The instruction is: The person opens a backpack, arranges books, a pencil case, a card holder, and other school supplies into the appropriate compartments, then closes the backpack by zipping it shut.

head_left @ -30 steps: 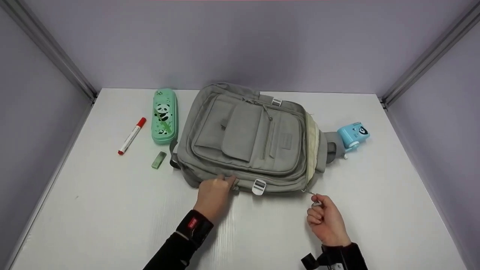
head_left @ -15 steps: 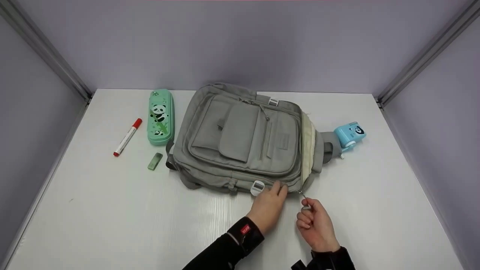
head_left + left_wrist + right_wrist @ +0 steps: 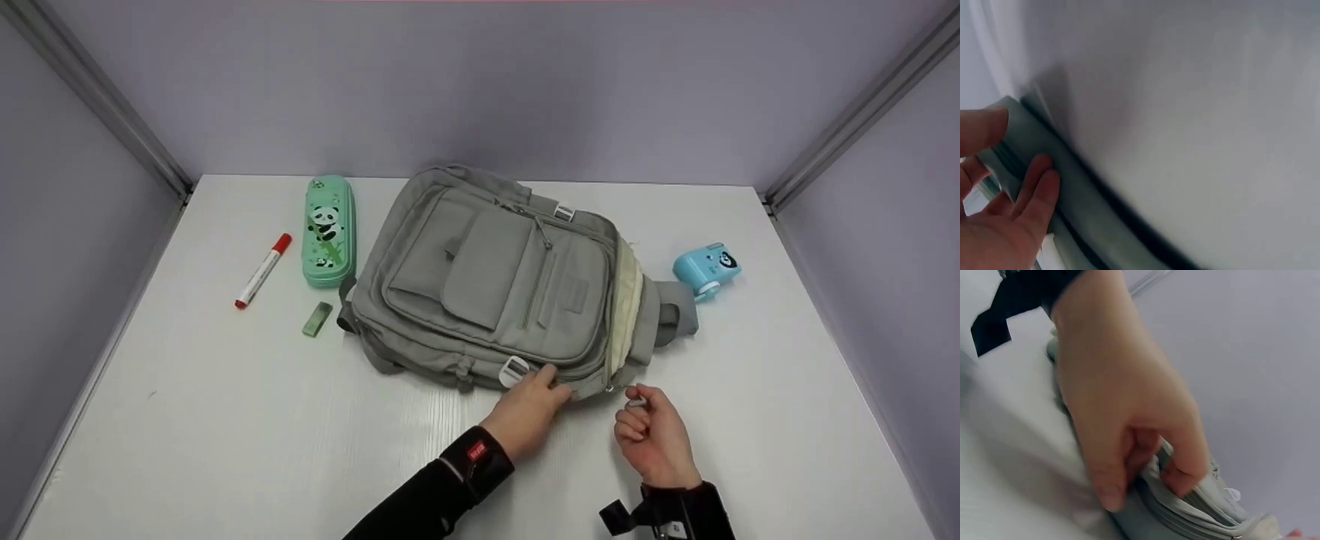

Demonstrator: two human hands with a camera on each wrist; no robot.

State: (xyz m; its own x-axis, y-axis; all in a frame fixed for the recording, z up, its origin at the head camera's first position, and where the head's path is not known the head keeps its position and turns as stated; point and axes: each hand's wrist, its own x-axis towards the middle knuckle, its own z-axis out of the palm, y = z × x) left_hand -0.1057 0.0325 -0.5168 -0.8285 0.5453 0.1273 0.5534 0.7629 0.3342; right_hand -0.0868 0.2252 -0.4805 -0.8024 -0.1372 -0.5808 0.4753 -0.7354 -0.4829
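Note:
A grey backpack [image 3: 495,277] lies on its back, its main zip partly undone and pale lining [image 3: 628,300] showing at the right end. Near the white buckle [image 3: 514,370], my left hand [image 3: 525,412] grips the bag's near side. In the left wrist view, thumb and fingers [image 3: 1039,194] of that hand hold the fabric edge. The right wrist view has the left hand [image 3: 1129,382] large, over the zipped seam. At the bag's near right corner, my right hand [image 3: 656,439] pinches a zipper pull [image 3: 636,402] between curled fingers and thumb.
Left of the bag stand a green panda pencil case [image 3: 328,231], a red-capped marker [image 3: 262,271] and a small green eraser-like block [image 3: 317,319]. A blue crank pencil sharpener [image 3: 706,270] sits beside the right-hand strap. Pale walls [image 3: 480,90] enclose the white table [image 3: 225,420].
My left hand has moved right along the bag's near side, to beside the buckle, and grips there. The bag's right end has swung slightly towards me. The right hand keeps hold of the zipper pull.

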